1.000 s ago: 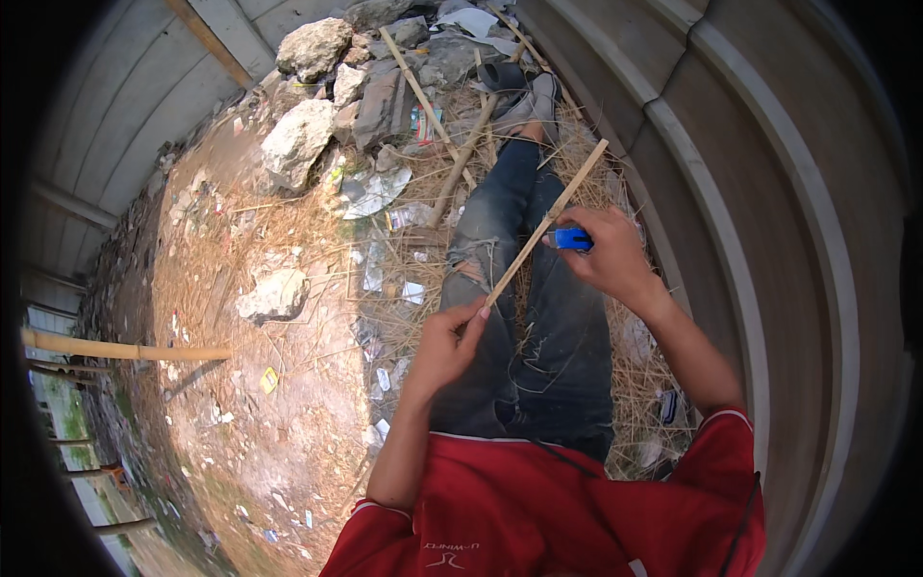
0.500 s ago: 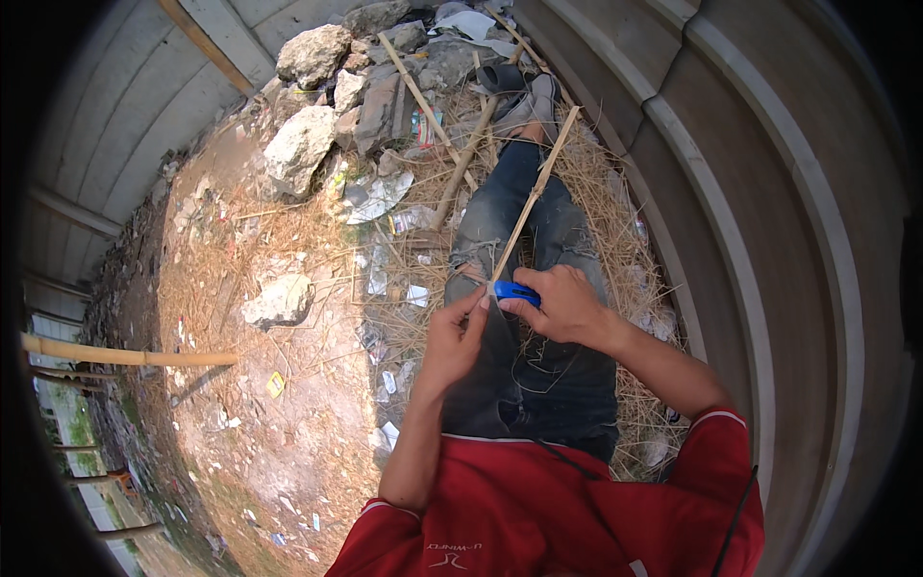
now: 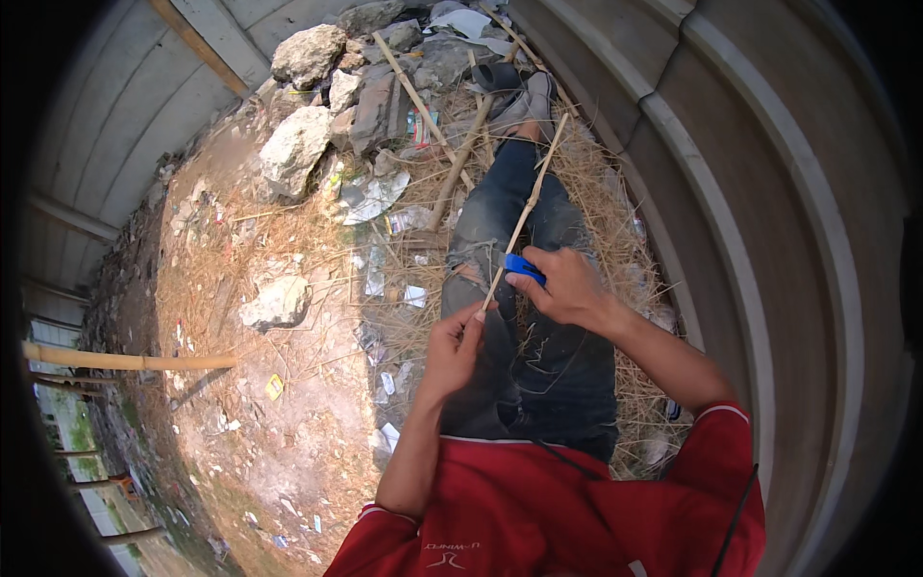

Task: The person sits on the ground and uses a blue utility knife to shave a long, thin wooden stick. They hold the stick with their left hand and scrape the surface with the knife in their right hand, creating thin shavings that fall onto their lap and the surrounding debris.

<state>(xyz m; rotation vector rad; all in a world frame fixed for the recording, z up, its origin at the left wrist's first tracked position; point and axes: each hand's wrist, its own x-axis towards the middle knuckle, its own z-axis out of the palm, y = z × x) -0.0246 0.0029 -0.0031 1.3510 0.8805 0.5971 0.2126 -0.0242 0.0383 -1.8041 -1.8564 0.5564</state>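
Pinching the near end of a bamboo strip (image 3: 532,202) between its fingers, above the legs (image 3: 567,394), the left hand (image 3: 454,348) seemingly anchors it; the right hand's (image 3: 569,288) fingers grip a blue cutter (image 3: 527,270) (blade contact's unclear) beside the strip, likely for control.

The blue cutter (image 3: 526,270) in the right hand (image 3: 569,288), apart from the bamboo strip (image 3: 524,216) a second ago, now meets it; since half a second ago it sits farther from the left hand (image 3: 454,354); the strip leans less rightward than at first.
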